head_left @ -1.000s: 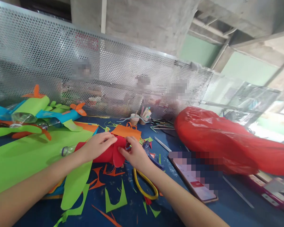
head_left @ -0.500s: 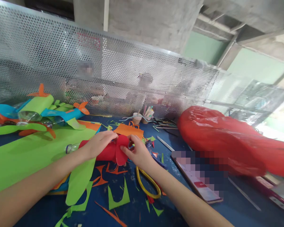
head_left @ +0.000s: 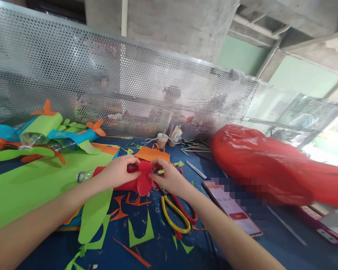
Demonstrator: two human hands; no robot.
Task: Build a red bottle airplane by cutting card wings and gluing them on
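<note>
A clear plastic bottle (head_left: 84, 176) lies on its side, wrapped in red sheet material (head_left: 126, 185). At its right end is a red cut piece with rounded lobes (head_left: 144, 180). My left hand (head_left: 120, 171) pinches the piece's left edge, its wrist over the bottle. Opposite it, my right hand (head_left: 169, 177) pinches the right edge between thumb and fingers. Just below my right hand lie scissors with yellow and red handles (head_left: 176, 216).
Green sheets (head_left: 42, 183) and propeller-tipped paper models (head_left: 86, 137) are at left. Green and orange scraps (head_left: 141, 234) lie in front. A phone (head_left: 232, 210) and red plastic bag (head_left: 264, 165) are at right; a perforated metal screen (head_left: 146, 90) stands behind.
My left hand's fingers have moved down and now pinch the red piece's edge. My right hand has shifted slightly, and the red scissor handle shows more fully. The view has shifted slightly.
</note>
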